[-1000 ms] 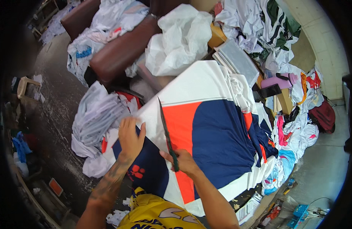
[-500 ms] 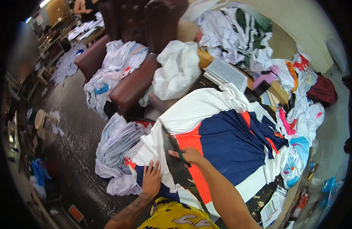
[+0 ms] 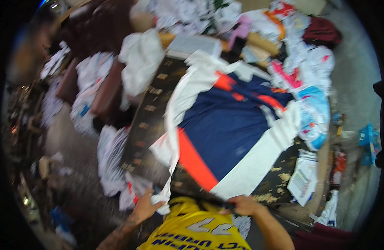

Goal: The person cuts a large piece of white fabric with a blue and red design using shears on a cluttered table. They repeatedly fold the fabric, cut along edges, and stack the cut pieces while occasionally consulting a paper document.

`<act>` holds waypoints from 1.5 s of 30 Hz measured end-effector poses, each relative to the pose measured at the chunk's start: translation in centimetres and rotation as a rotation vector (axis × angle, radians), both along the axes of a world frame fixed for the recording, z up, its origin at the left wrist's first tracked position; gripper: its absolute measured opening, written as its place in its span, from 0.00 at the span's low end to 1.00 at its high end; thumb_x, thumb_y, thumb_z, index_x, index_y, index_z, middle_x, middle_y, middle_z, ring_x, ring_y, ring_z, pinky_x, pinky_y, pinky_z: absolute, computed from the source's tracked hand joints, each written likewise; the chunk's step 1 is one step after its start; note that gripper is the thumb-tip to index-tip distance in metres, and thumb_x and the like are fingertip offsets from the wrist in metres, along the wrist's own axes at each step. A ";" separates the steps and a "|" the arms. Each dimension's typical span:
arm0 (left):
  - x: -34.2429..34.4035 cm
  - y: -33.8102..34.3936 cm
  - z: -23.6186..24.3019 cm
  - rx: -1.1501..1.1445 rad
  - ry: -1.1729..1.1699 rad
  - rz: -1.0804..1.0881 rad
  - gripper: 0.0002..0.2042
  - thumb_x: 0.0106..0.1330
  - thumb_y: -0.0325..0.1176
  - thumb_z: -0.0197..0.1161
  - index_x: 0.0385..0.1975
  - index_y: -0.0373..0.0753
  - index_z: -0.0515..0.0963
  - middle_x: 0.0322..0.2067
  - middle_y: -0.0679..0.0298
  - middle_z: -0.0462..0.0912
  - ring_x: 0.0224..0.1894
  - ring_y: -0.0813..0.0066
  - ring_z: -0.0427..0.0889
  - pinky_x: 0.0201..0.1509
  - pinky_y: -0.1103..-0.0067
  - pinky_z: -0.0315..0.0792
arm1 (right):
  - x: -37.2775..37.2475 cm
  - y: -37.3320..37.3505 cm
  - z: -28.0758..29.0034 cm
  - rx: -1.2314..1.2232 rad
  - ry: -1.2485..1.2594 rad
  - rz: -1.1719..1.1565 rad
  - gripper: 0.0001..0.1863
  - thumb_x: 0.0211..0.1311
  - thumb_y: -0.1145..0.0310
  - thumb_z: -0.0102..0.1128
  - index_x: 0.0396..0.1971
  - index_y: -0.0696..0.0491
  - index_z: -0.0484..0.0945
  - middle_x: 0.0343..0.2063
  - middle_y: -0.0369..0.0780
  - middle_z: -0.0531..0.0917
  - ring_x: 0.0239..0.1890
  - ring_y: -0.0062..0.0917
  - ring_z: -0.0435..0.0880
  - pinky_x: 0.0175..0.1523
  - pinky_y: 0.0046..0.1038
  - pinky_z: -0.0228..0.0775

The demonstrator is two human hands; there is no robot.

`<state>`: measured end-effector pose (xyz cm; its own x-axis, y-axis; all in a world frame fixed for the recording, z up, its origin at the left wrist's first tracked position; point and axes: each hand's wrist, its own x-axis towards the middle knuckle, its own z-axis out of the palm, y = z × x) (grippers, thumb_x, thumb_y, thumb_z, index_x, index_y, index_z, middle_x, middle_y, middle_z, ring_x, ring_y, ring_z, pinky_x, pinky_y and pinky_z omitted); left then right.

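Observation:
A large fabric panel, navy, orange and white (image 3: 225, 121), lies spread over the dark worn table (image 3: 146, 125). At its near left corner, my left hand (image 3: 145, 207) pinches a narrow white strip that hangs down from the panel. Beside that hand is a white and red piece of cloth (image 3: 131, 192). My right hand (image 3: 245, 206) is closed round the dark handles of scissors (image 3: 228, 205), near the panel's front edge and close to my yellow shirt (image 3: 196, 227). Blur and the dark background hide most of the blades.
Stacked pale cloth (image 3: 110, 162) sits left of the table. Behind it, more cloth (image 3: 88, 91) covers a brown armchair (image 3: 107, 93). Cloth heaps (image 3: 313, 104) line the right side, with printed papers (image 3: 303, 177) at the table's right edge. A white sack (image 3: 140, 62) stands at the back.
My view has shifted, and the panel's left part no longer lies flat. The scissors have come back from the cloth toward me. My left hand has gone from lying flat to pinching the strip.

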<state>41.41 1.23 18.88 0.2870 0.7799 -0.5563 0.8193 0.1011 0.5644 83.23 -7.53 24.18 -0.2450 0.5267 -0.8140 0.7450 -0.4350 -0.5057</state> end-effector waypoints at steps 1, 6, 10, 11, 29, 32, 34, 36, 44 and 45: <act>-0.4 -1.2 0.1 -0.085 0.104 -0.033 0.28 0.71 0.51 0.71 0.56 0.30 0.81 0.48 0.38 0.87 0.52 0.36 0.86 0.57 0.55 0.79 | 0.9 -0.5 -0.1 -0.134 -0.064 0.053 0.53 0.55 0.15 0.61 0.54 0.56 0.86 0.44 0.53 0.89 0.52 0.47 0.88 0.57 0.44 0.77; -0.5 -8.3 0.3 0.037 0.195 -0.208 0.18 0.72 0.46 0.68 0.54 0.41 0.87 0.43 0.48 0.90 0.47 0.42 0.88 0.53 0.54 0.80 | -0.4 0.4 -3.3 -0.221 0.080 0.255 0.54 0.58 0.14 0.54 0.53 0.58 0.81 0.50 0.57 0.86 0.58 0.52 0.84 0.61 0.44 0.74; 2.3 -13.2 0.2 -0.053 0.240 -0.440 0.17 0.71 0.48 0.69 0.52 0.44 0.87 0.38 0.50 0.91 0.43 0.43 0.89 0.50 0.53 0.81 | -3.3 -0.1 -5.9 0.081 0.292 0.043 0.40 0.58 0.27 0.71 0.29 0.58 0.84 0.23 0.46 0.83 0.29 0.37 0.83 0.37 0.39 0.73; 3.2 -12.5 0.1 -0.056 0.248 -0.538 0.17 0.71 0.48 0.69 0.51 0.44 0.88 0.38 0.50 0.91 0.43 0.42 0.89 0.49 0.53 0.81 | -2.9 -0.8 -6.2 0.124 0.411 -0.082 0.37 0.58 0.31 0.75 0.25 0.57 0.83 0.18 0.43 0.81 0.25 0.31 0.79 0.34 0.37 0.71; -4.7 1.4 -18.7 0.970 -0.068 0.193 0.18 0.81 0.29 0.47 0.61 0.33 0.80 0.55 0.47 0.84 0.61 0.51 0.81 0.69 0.59 0.71 | 16.9 -18.4 -9.2 0.494 -0.851 -1.023 0.29 0.64 0.63 0.75 0.59 0.59 0.74 0.55 0.55 0.81 0.59 0.55 0.82 0.62 0.49 0.76; -4.0 5.8 -20.8 1.086 0.216 -0.095 0.16 0.82 0.35 0.50 0.54 0.32 0.81 0.50 0.45 0.85 0.57 0.51 0.83 0.66 0.55 0.74 | 16.6 -14.2 -8.2 0.882 -0.714 -0.956 0.41 0.55 0.64 0.81 0.66 0.59 0.71 0.60 0.53 0.78 0.64 0.50 0.77 0.67 0.44 0.72; 5.8 5.4 -19.9 0.808 0.361 -0.335 0.18 0.75 0.42 0.60 0.51 0.32 0.82 0.46 0.44 0.86 0.52 0.47 0.86 0.59 0.56 0.77 | 16.1 -9.0 -8.1 1.202 -0.540 -0.744 0.60 0.44 0.56 0.88 0.76 0.60 0.63 0.66 0.56 0.74 0.69 0.53 0.73 0.74 0.47 0.64; 18.2 3.1 -16.7 0.639 0.162 -0.419 0.21 0.71 0.46 0.66 0.48 0.32 0.84 0.41 0.46 0.88 0.44 0.44 0.87 0.51 0.55 0.79 | 14.3 -3.0 -8.6 0.931 -0.363 -0.515 0.75 0.38 0.43 0.89 0.82 0.58 0.50 0.80 0.58 0.57 0.81 0.56 0.57 0.84 0.51 0.47; 30.9 2.8 6.3 0.163 -0.512 -0.482 0.28 0.76 0.37 0.66 0.76 0.46 0.72 0.55 0.50 0.90 0.54 0.68 0.89 0.61 0.71 0.80 | 23.6 9.9 -2.3 1.152 -0.087 -0.281 0.40 0.43 0.76 0.77 0.63 0.45 0.80 0.49 0.46 0.84 0.58 0.45 0.83 0.62 0.44 0.76; 31.5 3.9 9.6 0.021 -0.263 -0.457 0.27 0.76 0.35 0.64 0.75 0.50 0.74 0.43 0.51 0.90 0.41 0.68 0.90 0.50 0.68 0.82 | 29.3 11.3 0.4 1.215 -0.192 -0.374 0.34 0.44 0.77 0.74 0.58 0.47 0.82 0.48 0.48 0.86 0.56 0.46 0.84 0.61 0.42 0.77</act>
